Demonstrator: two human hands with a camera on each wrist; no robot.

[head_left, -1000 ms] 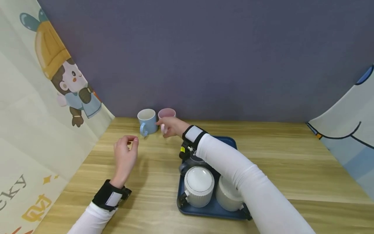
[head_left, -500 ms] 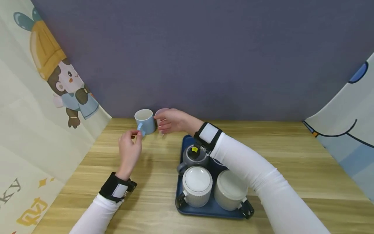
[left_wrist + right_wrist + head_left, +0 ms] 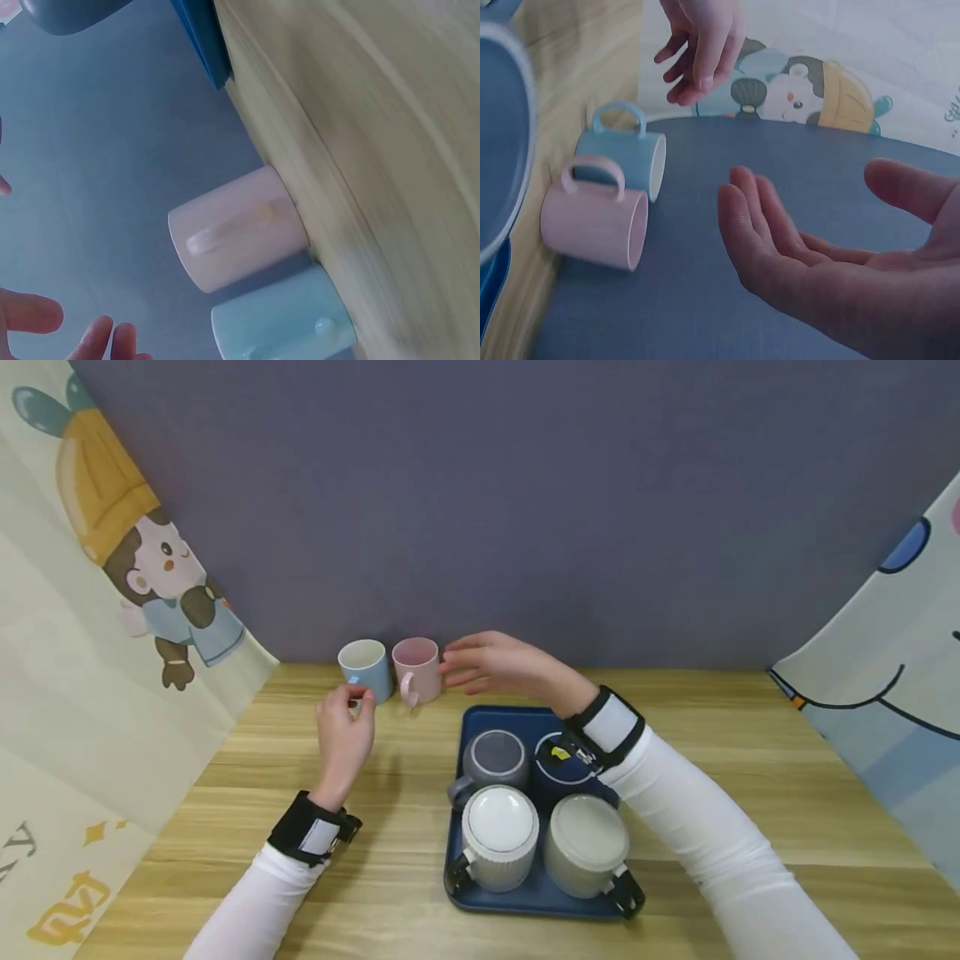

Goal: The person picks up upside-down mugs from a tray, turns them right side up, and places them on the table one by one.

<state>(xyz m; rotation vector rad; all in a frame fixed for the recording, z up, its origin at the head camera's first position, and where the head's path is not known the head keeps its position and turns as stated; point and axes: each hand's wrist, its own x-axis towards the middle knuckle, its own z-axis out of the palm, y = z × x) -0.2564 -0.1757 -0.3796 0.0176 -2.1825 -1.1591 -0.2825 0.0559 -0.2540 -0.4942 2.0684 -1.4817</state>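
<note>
A light blue mug (image 3: 376, 678) and a pink mug (image 3: 423, 675) stand upright side by side against the back panel, handles facing the front. My left hand (image 3: 343, 739) is near the blue mug with fingers loosely bent; in the right wrist view this left hand (image 3: 709, 45) hangs apart from both mugs with nothing in it. Just right of the pink mug, my right hand (image 3: 510, 665) reaches in with relaxed, spread fingers. The right wrist view has its palm (image 3: 832, 277) bare and the thumb well apart from the fingers.
A dark blue tray (image 3: 517, 906) carries several upside-down mugs: a grey mug (image 3: 497, 758), a white ribbed mug (image 3: 500, 839), a cream mug (image 3: 587, 843) and a navy mug (image 3: 551, 785) partly behind my right wrist. A grey-blue panel (image 3: 525, 510) closes the back.
My right hand has let go of the pink mug and drawn away to the right, opening its fingers. My left hand has shifted slightly right and forward toward the blue mug.
</note>
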